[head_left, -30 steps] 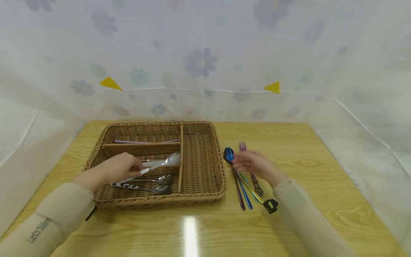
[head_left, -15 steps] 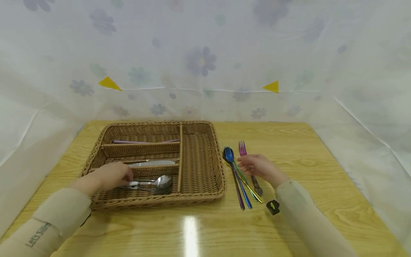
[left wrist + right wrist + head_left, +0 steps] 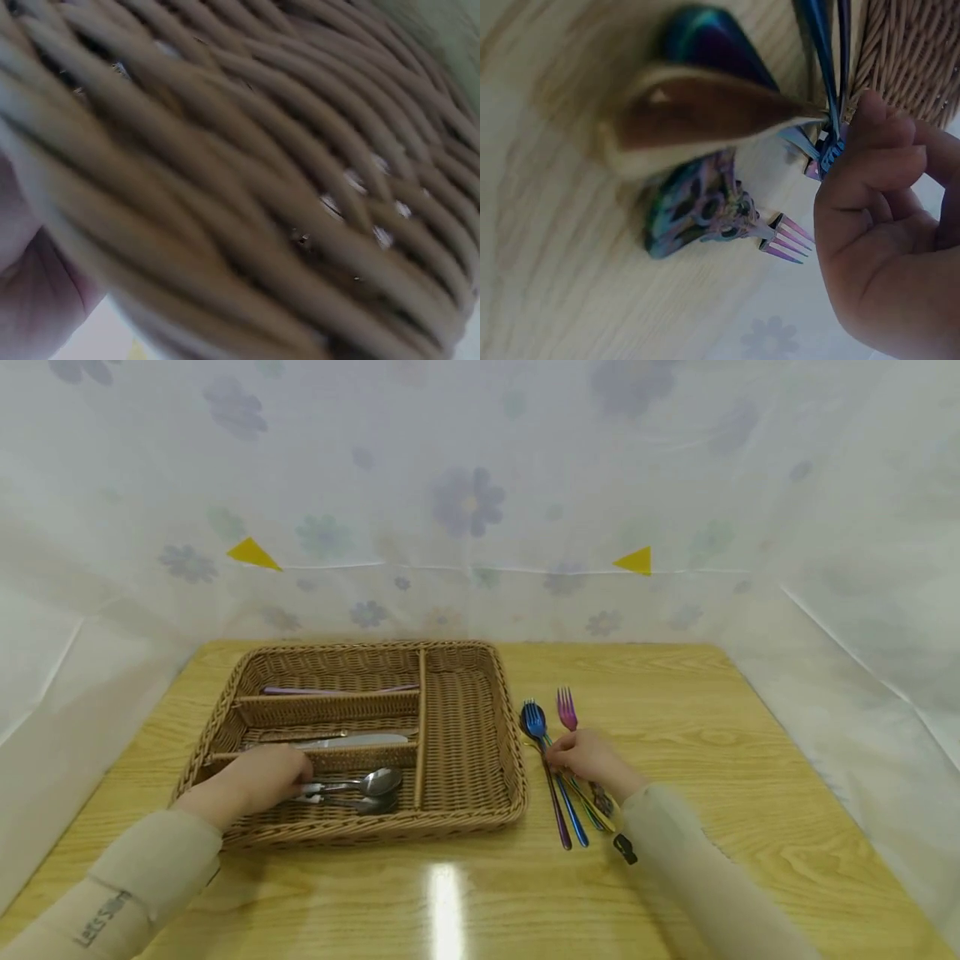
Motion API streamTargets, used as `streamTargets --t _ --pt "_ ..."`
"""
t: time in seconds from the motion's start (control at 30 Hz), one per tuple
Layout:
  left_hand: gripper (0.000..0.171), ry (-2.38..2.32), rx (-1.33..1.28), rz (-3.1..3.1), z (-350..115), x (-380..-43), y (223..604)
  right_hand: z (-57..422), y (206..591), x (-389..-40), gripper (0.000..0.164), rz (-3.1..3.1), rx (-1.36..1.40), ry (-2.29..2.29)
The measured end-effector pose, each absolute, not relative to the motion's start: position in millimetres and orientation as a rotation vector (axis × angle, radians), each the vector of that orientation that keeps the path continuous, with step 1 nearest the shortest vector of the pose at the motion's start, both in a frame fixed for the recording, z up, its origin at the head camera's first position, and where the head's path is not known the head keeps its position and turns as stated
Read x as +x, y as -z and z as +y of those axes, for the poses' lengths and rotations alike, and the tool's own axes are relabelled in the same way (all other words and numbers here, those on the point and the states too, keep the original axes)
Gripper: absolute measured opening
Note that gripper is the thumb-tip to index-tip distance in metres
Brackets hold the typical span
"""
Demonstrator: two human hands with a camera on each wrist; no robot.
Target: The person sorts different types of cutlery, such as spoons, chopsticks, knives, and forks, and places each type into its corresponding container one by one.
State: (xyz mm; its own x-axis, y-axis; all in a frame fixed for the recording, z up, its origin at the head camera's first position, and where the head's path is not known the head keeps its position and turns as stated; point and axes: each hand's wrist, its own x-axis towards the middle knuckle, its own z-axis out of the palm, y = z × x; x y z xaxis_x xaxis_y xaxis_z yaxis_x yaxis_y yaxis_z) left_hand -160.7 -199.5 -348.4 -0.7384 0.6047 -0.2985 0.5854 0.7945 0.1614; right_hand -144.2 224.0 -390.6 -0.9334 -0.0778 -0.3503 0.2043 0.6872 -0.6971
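Observation:
My left hand [image 3: 262, 777] is bent down into the front left compartment of the wicker basket [image 3: 472, 819]. Its fingers are at the handles of several metal spoons [image 3: 381, 782], their bowls pointing right; its fingertips are hidden. In the left wrist view, woven wall [image 3: 225, 180] covers most of the scene. Beside the basket, my right hand [image 3: 588, 756] has thumb and fingers drawn together at the cutlery on the table. In the right wrist view, a gold handle [image 3: 705, 112] runs to its fingertips. A blue fork [image 3: 534, 720] and a purple fork [image 3: 567, 708] lie close by.
A knife [image 3: 367, 740] lies in the basket's middle left compartment, and a purple utensil [image 3: 300, 691] in the back one. A long divider [image 3: 422, 735] separates the right compartment. A patterned curtain [image 3: 465, 602] stands behind the wooden table [image 3: 360, 902].
My left hand has lowered a white-handled spoon into the front compartment beside the other spoons. My right hand has come down onto the cutlery, its loose fingers now drawn together.

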Motion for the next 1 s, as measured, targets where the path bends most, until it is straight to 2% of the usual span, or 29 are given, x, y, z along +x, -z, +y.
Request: streamTargets --t 0.37,0.53,0.73,1.0 --pt "0.008 -0.079 0.953 2.719 -190.2 -162.3 335.3 208.9 394.0 -142.7 0.019 2.685 0.097 0.948" --pt "0.011 -0.105 0.938 2.713 -186.8 -162.2 335.7 203.2 396.1 -143.4 0.034 2.771 0.071 0.832" --pt "0.014 -0.111 0.925 2.71 -189.2 -164.9 337.2 198.0 393.2 -141.4 0.038 2.849 0.077 0.619" --pt "0.015 -0.114 0.922 2.704 -186.5 -164.9 337.0 187.5 392.3 -136.0 0.018 2.946 0.06 0.277"
